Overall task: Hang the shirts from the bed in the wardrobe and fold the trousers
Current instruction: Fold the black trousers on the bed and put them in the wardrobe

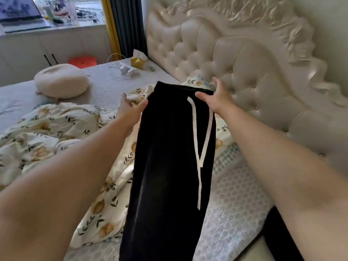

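- Head view: black trousers (169,147) held up by the waistband above the bed (235,204), legs hanging down toward the camera.
- Left hand (131,108): thumb on the front of the left waist edge, fingers behind, pinching the cloth.
- Right hand (212,98): thumb on the front of the waistband by the drawstring (197,140), fingers reaching behind. Reads as a pinch grip (fingertips partly hidden).
- Handling, my estimate: soft knit, light, no stiffness. It will sag wherever unsupported. Not fragile, not slippery.
- Best holds: the waistband corners first, then the hems to bring the legs up. Lay it flat on the bed to fold, since a mid-air fold will likely skew.
- Drawstring hangs long and loose. Tuck it in or it will trail out of the fold.
- Quilt (56,138) lies rumpled just left of the trousers, so the bare sheet on the right is the better folding spot.
- Writing: none readable. No label shows on the trousers. Laptop (18,12) screen and tissue box (138,61) are too blurred.
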{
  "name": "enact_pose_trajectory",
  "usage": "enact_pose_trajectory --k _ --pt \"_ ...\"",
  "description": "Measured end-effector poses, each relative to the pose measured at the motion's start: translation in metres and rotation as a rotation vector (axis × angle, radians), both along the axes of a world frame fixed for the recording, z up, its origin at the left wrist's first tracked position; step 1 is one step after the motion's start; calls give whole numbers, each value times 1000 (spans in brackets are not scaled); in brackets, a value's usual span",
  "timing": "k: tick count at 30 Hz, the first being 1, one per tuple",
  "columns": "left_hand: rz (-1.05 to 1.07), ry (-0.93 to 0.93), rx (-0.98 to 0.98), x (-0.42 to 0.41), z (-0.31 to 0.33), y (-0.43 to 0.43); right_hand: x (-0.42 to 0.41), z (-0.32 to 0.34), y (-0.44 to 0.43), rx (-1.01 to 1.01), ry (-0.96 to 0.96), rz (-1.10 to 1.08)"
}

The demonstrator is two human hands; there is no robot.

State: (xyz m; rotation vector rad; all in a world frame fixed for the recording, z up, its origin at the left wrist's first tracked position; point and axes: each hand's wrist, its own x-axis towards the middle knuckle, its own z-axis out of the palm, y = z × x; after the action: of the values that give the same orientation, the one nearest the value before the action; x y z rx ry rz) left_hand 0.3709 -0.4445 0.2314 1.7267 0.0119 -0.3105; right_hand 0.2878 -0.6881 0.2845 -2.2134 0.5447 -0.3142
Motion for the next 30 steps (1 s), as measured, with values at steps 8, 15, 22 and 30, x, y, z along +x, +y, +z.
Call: enact_pose_trajectory --k 8,15,22,30 --pt "-68 276 169 -50 -156 8 -49 -200 29 14 580 192" --pt "-54 571 341 -141 -279 74 -161 -337 74 228 961 208" --pt "-96 497 612 -214 -341 131 -236 -392 147 295 910 35" --pt "-61 534 730 -278 -389 201 -308 -424 240 386 747 -261"
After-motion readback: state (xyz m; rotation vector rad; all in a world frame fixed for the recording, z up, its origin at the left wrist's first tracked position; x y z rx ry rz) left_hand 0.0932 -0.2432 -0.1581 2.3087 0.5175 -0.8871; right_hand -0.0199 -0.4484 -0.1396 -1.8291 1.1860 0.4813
